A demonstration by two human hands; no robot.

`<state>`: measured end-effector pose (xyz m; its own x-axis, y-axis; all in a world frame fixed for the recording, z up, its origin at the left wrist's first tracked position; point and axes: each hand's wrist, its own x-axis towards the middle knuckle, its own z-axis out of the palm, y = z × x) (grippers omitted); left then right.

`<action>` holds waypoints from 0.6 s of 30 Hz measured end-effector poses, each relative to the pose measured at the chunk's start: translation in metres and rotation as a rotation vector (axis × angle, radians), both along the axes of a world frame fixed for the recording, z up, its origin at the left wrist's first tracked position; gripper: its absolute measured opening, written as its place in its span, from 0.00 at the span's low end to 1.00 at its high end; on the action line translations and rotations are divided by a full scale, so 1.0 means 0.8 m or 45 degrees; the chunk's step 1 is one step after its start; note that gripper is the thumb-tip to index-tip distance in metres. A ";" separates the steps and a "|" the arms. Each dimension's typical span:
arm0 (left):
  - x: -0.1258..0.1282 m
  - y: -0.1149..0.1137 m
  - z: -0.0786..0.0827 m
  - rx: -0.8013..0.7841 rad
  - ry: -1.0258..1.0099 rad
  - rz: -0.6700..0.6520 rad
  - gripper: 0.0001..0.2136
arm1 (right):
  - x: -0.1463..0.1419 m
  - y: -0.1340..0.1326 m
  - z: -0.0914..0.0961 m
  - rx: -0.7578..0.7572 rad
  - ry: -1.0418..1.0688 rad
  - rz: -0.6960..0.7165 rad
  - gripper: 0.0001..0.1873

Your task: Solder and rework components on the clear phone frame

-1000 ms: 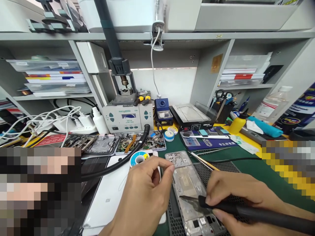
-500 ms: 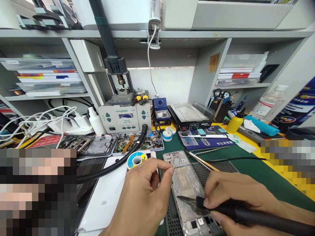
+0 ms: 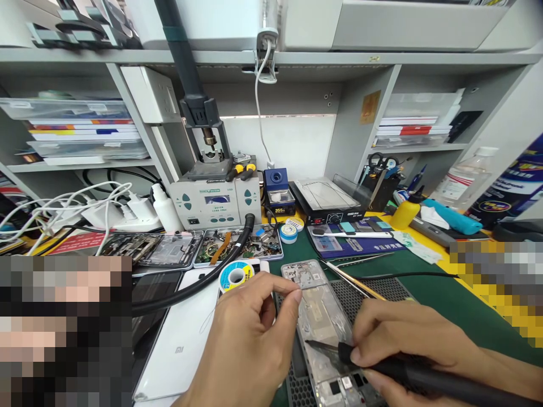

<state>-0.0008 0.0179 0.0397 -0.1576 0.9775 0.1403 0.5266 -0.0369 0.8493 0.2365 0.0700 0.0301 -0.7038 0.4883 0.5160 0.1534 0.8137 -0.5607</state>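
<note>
A bare metal phone frame (image 3: 324,322) lies at a slant on a dark perforated mat (image 3: 352,297). The thumb and index finger of my left hand (image 3: 250,333) are pinched together at the frame's upper left edge. With my right hand (image 3: 407,333) I grip a knife (image 3: 445,376) with a thick black handle. Its thin pointed blade lies low over the lower middle of the frame, tip toward the left edge. Whether the blade touches the metal all along cannot be made out. My right fingers hide part of the frame's right side.
A white phone back (image 3: 178,350) and a solder spool (image 3: 236,277) lie at left, crossed by a black hose (image 3: 190,299). Tweezers (image 3: 360,259) and thin tools are beyond the frame. Behind stand a hot-air station (image 3: 216,203) and a tray of parts (image 3: 265,243).
The knife and my right hand have shifted very slightly. My left hand stays at the frame's edge, and the frame lies where it was.
</note>
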 end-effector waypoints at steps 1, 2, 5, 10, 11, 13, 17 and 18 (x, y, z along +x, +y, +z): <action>0.000 0.000 0.000 0.005 -0.001 0.000 0.14 | 0.000 0.000 0.001 0.006 0.001 -0.002 0.19; 0.000 0.000 -0.001 0.012 -0.003 -0.001 0.14 | 0.000 0.001 0.002 0.009 -0.004 -0.003 0.19; -0.001 0.001 -0.001 0.029 0.002 -0.005 0.14 | 0.000 0.003 0.007 0.005 -0.046 0.026 0.19; 0.001 0.001 0.002 0.047 0.011 0.007 0.13 | 0.000 0.002 0.012 0.019 -0.078 0.000 0.19; 0.002 0.000 0.003 0.047 0.003 0.019 0.13 | 0.000 0.001 0.012 0.022 -0.084 -0.004 0.20; 0.004 -0.001 0.005 0.039 -0.012 0.041 0.13 | 0.001 0.000 0.010 0.019 -0.081 0.003 0.20; 0.007 -0.003 0.008 0.018 -0.042 0.065 0.13 | 0.002 0.001 0.006 0.011 -0.016 -0.012 0.18; 0.007 -0.003 0.008 0.017 -0.049 0.068 0.13 | 0.002 0.001 0.006 0.019 -0.007 -0.010 0.18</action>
<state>0.0050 0.0159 0.0459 -0.2150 0.9657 0.1458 0.4952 -0.0209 0.8685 0.2383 0.0710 0.0346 -0.7028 0.4861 0.5194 0.1630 0.8208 -0.5475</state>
